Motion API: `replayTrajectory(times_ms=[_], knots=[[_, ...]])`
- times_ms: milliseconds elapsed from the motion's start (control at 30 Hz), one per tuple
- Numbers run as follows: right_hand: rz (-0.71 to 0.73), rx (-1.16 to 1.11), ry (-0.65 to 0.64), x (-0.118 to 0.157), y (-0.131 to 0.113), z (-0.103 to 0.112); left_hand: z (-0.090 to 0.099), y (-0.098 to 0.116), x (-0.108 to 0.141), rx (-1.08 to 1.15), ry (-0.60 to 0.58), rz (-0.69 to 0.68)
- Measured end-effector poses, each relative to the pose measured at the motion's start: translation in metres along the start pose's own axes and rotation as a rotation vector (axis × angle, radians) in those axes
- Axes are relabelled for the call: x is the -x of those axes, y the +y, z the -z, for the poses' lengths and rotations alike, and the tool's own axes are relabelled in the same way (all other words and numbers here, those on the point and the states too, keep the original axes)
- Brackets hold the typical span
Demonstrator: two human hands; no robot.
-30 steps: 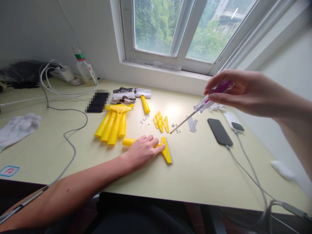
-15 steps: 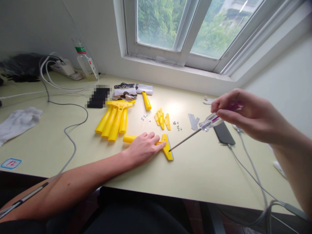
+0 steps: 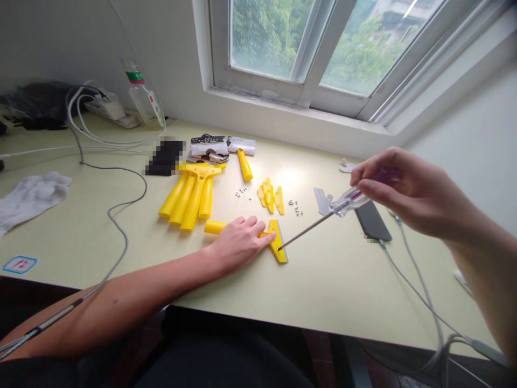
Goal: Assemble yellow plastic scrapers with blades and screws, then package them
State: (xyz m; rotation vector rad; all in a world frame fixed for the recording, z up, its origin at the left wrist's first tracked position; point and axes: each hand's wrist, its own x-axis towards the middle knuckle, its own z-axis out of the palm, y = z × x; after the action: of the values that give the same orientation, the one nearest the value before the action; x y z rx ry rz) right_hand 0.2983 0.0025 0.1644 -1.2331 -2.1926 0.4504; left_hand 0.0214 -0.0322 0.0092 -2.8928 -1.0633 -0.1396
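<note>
My left hand (image 3: 242,240) presses a yellow scraper (image 3: 277,253) flat on the table, its fingers wrapped over the neck between handle and head. A thin metal blade edge shows along the right side of the scraper's head. Closed around a clear-handled screwdriver (image 3: 309,230), my right hand (image 3: 398,188) is raised at the right. The screwdriver slants down to the left, and its tip meets the lower screw on the scraper head. Beyond the scraper lie several yellow cover plates (image 3: 279,200), several small screws (image 3: 297,208), some nuts (image 3: 241,192) and flat grey blades (image 3: 322,200).
Several yellow scraper handles (image 3: 191,205) are piled left of centre, with another handle (image 3: 244,166) by the packaging (image 3: 209,146). A black phone (image 3: 372,222) with a cable lies under my right hand. White gloves (image 3: 34,196), a bottle (image 3: 145,102) and a power strip (image 3: 109,108) occupy the left.
The screwdriver's tip has shifted slightly left onto the scraper's lower screw. My left hand keeps its hold on the scraper. The whole view has shifted a little.
</note>
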Motion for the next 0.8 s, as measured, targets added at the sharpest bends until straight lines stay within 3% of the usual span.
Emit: replayTrajectory(times_ms=[200,433,633,800], knots=[[0.030,0.563,0.105,0.001,-0.020,0.002,-0.001,0.000,0.001,-0.014,0.008,-0.008],[-0.052,0.578,0.078,0.001,-0.028,0.002,-0.002,0.000,0.000,-0.014,0.017,-0.011],[-0.114,0.642,0.251,0.002,-0.013,-0.006,0.000,-0.001,0.000,0.007,0.000,-0.008],[-0.137,0.685,0.324,0.004,-0.014,-0.011,0.000,-0.001,0.000,0.013,-0.005,-0.006]])
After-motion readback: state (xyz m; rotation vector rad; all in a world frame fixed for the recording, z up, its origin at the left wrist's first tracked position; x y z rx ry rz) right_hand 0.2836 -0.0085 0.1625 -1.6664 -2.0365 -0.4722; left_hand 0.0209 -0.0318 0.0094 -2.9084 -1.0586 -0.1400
